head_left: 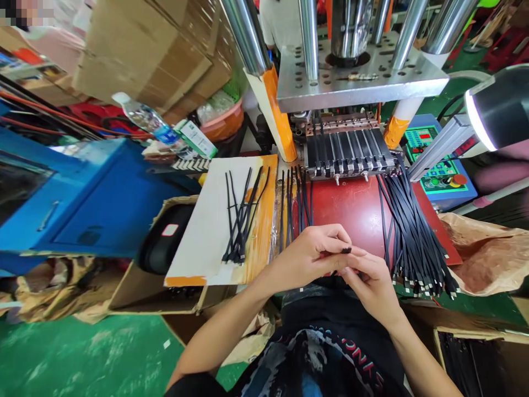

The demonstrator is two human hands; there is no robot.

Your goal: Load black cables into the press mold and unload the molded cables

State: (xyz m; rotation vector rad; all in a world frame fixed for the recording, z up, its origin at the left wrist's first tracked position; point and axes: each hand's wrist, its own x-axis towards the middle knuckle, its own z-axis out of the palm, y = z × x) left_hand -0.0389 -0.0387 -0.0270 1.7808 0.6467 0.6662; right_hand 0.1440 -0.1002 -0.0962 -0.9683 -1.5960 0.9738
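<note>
My left hand and my right hand meet in front of my body, above the near edge of the red board. Between their pinched fingertips is a small black piece; it looks like a cable end, but the fingers hide most of it. Right of my hands, a thick bundle of black cables with metal plug ends hangs over the board's edge. Several more black cables lie to the left. Beyond the board, a metal mould block holds black cables side by side.
A press plate on steel columns stands over the mould. To the left, a white board carries loose cables. A control box and a lamp stand at right. Cardboard boxes and a blue cabinet flank the left side.
</note>
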